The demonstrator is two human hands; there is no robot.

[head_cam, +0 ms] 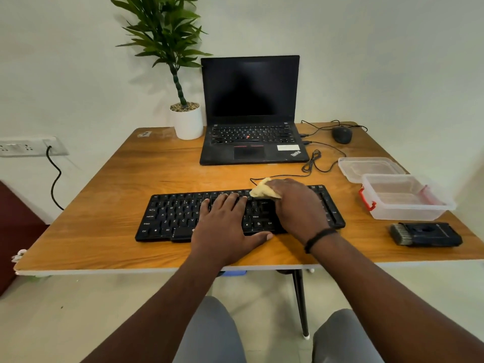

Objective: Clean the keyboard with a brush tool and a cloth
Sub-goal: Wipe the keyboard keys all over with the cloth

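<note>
A black keyboard [167,216] lies across the middle of the wooden table [110,247]. My left hand [225,226] rests flat on its centre keys with fingers straight and spread. My right hand [296,205] grips a bunched yellow cloth [262,191] and presses it on the keys at the upper right part of the keyboard. Most of the cloth is hidden under the hand. The black brush tool [425,234] lies on the table at the right, apart from both hands.
An open black laptop [250,111] stands behind the keyboard, beside a potted plant [186,119]. A mouse [341,134] and cables lie at the back right. A clear plastic box [406,197] and its lid [369,167] sit at the right.
</note>
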